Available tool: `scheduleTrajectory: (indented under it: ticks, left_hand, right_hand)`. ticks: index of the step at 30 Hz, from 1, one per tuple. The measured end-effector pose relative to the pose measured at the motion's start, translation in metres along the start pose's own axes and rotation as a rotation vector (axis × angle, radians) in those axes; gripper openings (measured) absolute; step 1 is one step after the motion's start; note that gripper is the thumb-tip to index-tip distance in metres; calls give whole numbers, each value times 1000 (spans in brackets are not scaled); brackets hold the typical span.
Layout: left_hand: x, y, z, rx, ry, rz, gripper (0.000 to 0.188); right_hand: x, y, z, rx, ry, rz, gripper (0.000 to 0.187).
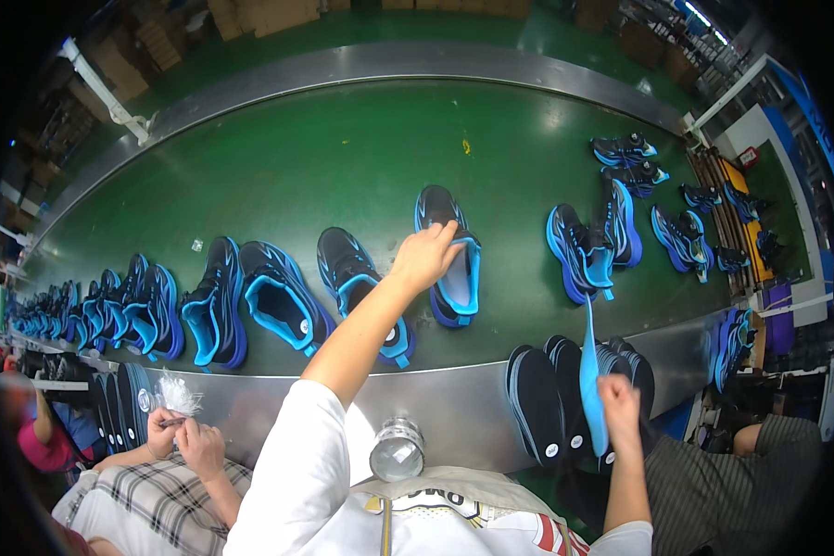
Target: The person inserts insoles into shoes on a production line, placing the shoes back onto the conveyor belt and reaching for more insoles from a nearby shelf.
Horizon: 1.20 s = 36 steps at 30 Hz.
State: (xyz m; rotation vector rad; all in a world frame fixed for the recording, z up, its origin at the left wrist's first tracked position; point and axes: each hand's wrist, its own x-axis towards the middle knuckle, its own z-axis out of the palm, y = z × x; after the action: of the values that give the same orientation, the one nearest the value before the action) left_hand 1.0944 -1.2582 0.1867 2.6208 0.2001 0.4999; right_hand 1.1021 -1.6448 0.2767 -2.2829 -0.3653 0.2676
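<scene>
My left hand (426, 252) grips the tongue area of a black and blue sneaker (461, 301), which stands on the green belt with its toe pointing away. A pale lining shows in its opening. Closed at the belt's near edge, my right hand (619, 400) holds a thin light-blue insole (590, 371) upright, its narrow end reaching up over the belt. Beside that hand, stacks of dark insoles (533, 398) lean against the metal edge. Another sneaker (347, 264) lies partly behind my left forearm.
Several sneakers (215, 306) line the belt (343, 157) to the left; a pair (574, 250) and others stand right. A clear jar (398, 449) sits at the metal edge (463, 398). At left, a person's hands (190, 440) work near white plastic; another person (732, 482) sits at right.
</scene>
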Motion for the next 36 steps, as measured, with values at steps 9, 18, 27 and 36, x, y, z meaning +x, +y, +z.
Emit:
scheduleTrajectory:
  ticks: [9,18,27,36]
  left_hand:
    - [23,2,-24,-406,-91,-162,31]
    - [2,-1,2,-137,-78,-90,35]
    - [9,-21,1,-674,-479,-425,42]
    - [-18,4,13,-784,-204,-497,40]
  right_hand:
    - [105,-149,53,57,-762,165,20]
    - [125,-157,51,87,-763,366,17]
    - [122,-92,174,-575,-589,-450,22]
    - [89,-90,175,-747,-269,-619,36]
